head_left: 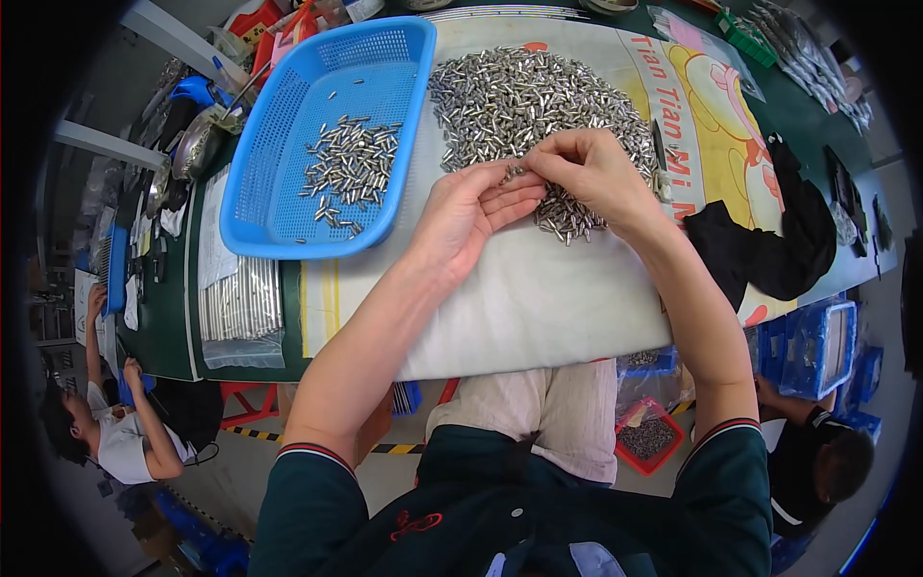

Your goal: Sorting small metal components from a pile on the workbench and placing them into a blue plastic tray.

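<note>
A large heap of small silvery metal pins (519,96) lies on the cloth-covered table in front of me. My left hand (460,213) is turned palm up at the heap's near edge, its fingers loosely curled around a few of the pins. My right hand (598,175) comes in from the right, with thumb and forefinger pinched together close to the left fingertips. What sits inside that pinch is too small to make out. Left of the heap stands a blue plastic basket (423,72), holding a smaller scatter of similar pins (354,163).
Bagged metal rods (240,306) lie below the basket. A black cloth (723,245) is at the right, on the printed cover (697,106). Two other people sit at the left and right edges. A red bin (663,460) of small parts stands on the floor.
</note>
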Motion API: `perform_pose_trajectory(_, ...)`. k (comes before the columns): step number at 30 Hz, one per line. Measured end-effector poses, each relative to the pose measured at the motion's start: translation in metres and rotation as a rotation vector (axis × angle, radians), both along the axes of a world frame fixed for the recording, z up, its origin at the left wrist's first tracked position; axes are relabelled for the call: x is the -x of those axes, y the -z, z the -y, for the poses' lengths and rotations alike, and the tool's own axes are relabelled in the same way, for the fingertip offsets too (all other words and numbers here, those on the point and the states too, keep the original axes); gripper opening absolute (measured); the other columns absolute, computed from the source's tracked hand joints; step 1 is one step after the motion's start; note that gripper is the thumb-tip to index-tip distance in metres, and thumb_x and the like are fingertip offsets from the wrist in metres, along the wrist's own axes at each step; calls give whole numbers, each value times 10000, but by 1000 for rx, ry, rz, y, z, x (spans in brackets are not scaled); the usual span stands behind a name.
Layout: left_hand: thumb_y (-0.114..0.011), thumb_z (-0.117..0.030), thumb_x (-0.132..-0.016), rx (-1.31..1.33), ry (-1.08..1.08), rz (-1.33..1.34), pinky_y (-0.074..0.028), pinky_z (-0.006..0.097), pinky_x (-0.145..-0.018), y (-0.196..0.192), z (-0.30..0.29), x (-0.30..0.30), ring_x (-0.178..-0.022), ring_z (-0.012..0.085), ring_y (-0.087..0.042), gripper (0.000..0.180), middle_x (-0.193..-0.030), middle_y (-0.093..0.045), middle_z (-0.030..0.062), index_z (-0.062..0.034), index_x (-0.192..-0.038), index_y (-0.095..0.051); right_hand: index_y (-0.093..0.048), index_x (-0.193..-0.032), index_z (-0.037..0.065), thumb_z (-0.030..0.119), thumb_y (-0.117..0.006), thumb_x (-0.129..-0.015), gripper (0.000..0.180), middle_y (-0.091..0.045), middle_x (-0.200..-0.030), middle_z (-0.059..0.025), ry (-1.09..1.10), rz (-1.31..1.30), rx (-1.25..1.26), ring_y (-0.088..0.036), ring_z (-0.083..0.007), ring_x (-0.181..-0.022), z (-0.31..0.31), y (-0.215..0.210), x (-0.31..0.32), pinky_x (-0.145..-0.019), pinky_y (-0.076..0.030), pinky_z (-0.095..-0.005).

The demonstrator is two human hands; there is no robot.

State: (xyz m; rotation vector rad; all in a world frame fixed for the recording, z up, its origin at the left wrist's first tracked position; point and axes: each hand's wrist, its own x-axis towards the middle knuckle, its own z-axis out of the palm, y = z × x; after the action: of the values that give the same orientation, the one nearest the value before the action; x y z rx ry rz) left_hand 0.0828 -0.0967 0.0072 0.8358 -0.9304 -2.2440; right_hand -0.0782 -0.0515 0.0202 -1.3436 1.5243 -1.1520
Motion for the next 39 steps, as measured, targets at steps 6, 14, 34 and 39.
perform_pose_trajectory(6,-430,-130,-898,6,-16,-13,-520,319,-799,-1,-1,1,-881,244,-619,279,-963,-596,197,85,-1064,-494,-649,-806,-54,151,-579,-768,220,-622,-675,-66,-5,-3,-15,-550,-77,-626,0,0,0,-577,-454,-227)
perform_pose_trajectory(14,-474,-138,-893,13,-11,-14,-523,314,-793,0,-1,0,-886,236,-617,236,-961,-600,183,48,-1036,-499,-648,-809,-58,151,-582,-766,223,-622,-674,-71,-9,-18,4,-550,-82,-626,0,0,1,-579,-453,-232)
perform_pose_trajectory(34,-489,-156,-899,114,-28,70,-526,284,-769,0,-4,2,-840,195,-624,186,-927,-614,147,10,-979,-509,-649,-770,-53,149,-615,-733,208,-620,-668,-64,-30,16,-3,-546,-76,-619,-1,0,0,-580,-452,-228)
perform_pose_trajectory(39,-485,-152,-901,172,-40,77,-523,280,-760,1,-5,1,-830,196,-627,170,-904,-620,143,-1,-972,-516,-648,-770,-53,145,-618,-731,205,-619,-665,-57,-30,18,-1,-543,-77,-612,-1,1,1,-580,-451,-226)
